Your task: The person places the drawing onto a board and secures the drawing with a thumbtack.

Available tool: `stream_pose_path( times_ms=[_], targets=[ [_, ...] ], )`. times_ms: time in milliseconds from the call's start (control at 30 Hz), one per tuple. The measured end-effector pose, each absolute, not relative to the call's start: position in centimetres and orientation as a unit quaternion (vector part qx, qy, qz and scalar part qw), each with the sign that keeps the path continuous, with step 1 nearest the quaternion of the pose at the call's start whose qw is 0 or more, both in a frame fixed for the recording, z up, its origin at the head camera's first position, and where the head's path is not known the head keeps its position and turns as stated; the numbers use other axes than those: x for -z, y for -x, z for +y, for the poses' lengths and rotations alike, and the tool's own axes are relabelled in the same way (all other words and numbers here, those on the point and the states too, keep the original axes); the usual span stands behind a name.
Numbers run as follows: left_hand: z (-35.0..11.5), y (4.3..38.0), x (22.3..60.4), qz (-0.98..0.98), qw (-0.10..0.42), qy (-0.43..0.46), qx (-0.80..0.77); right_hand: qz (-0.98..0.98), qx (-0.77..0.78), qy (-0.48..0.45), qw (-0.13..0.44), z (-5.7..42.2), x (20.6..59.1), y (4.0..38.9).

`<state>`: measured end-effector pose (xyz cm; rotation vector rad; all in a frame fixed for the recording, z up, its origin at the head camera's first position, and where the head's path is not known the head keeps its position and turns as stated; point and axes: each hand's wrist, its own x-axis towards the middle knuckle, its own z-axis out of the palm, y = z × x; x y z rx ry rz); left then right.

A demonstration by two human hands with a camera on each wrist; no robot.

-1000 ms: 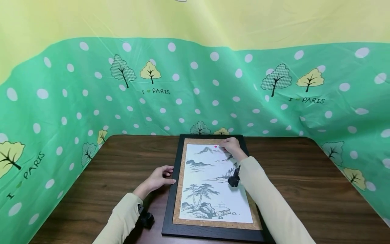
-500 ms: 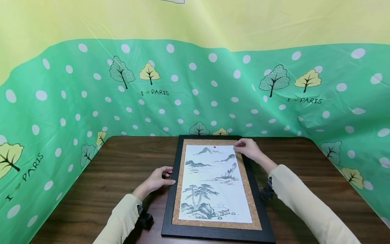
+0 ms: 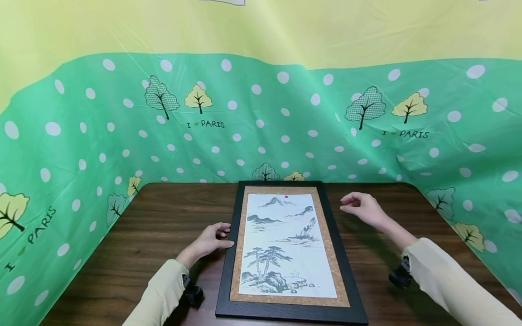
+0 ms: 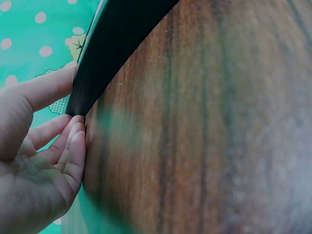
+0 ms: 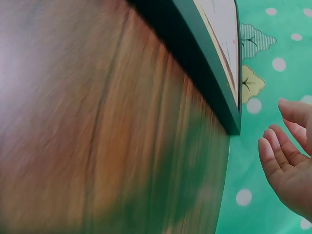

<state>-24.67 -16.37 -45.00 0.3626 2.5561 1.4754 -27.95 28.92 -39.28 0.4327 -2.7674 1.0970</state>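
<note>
A black-framed cork board [image 3: 349,290] lies on the table. On its cork is a white sheet with an ink landscape of mountains and pines [image 3: 261,233], and a pink pushpin [image 3: 286,196] sits at the sheet's top centre. My left hand [image 3: 210,240] grips the frame's left edge; in the left wrist view the thumb [image 4: 53,85] touches the upper edge and the fingertips meet the lower one. To the right of the board, my right hand [image 3: 364,209] hovers apart from it, fingers loosely bent, nothing visible between them.
The board stands on a dark wood-grain table [image 3: 171,203], its far end near the table's back edge. Behind and beside the table hangs a green and yellow cloth [image 3: 228,99] with dots and trees. Small black wrist cameras [image 3: 400,274] are worn on both wrists.
My right hand has left the top of the sheet by the pushpin, passed its upper right corner and moved right, off the board. The left hand stays at the frame.
</note>
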Motion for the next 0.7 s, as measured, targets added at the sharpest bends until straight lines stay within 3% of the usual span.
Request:
stream_pose_path(
  times_ms=[433, 700],
  targets=[
    [-17.1, 24.9, 44.0, 0.857, 0.112, -0.128, -0.486, -0.926, -0.350, -0.122, 0.070, 32.6, 38.8, 24.7],
    [-17.1, 24.9, 43.6, 0.859, 0.099, -0.122, -0.488, -0.928, -0.348, -0.121, 0.056, 33.7, 39.7, 23.9]
  ],
)
